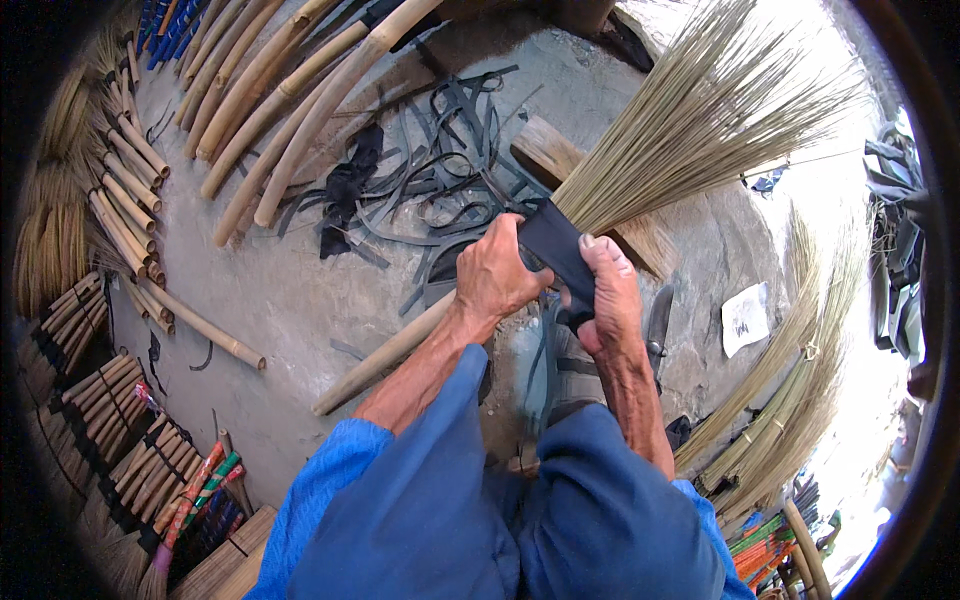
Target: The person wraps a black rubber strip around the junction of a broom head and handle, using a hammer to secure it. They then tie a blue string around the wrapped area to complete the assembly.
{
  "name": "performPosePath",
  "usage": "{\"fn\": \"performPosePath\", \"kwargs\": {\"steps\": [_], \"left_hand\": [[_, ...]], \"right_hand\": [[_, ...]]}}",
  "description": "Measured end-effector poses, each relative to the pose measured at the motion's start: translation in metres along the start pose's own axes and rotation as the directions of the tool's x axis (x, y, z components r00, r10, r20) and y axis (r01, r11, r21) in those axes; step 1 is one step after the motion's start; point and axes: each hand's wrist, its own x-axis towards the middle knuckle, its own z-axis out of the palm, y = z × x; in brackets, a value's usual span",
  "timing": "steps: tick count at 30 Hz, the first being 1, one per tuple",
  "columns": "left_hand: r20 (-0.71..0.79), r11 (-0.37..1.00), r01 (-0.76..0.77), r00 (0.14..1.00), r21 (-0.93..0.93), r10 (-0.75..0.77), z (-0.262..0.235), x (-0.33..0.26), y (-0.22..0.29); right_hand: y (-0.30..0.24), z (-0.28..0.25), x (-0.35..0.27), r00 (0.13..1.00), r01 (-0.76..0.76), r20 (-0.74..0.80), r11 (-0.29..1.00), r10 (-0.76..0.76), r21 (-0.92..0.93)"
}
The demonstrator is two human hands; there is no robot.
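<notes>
Left hand [500, 268] and right hand [614, 295], slightly apart, both grip the flat black rubber-like wrap [555, 245] around the pale straw broom head [690, 125], which fans toward the frame's upper right. Tangled dark-grey strips [450, 180] lie at upper centre.

The floor [300, 290] is grey and rough, with an uneven, worn surface. Strong light floods the right side, bleaching the ground there to white; the left side is dimmer. Bamboo poles [284, 92] lie at upper left. Bundled brooms [105, 395] line the left edge. A white paper sheet [745, 318] lies at right.
</notes>
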Motion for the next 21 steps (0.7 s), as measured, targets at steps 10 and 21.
{"fn": "performPosePath", "kwargs": {"steps": [10,21], "left_hand": [[0.296,0.937,0.249,0.94,-0.244,-0.172,-0.01,0.02,-0.008],[-0.033,0.948,-0.013,0.999,-0.318,0.002,0.011,0.035,0.001]], "right_hand": [[0.009,-0.015,0.018,0.936,0.322,0.061,0.776,-0.346,-0.543],[0.007,-0.005,0.031,0.878,0.393,0.114,0.562,-0.466,-0.728]]}}
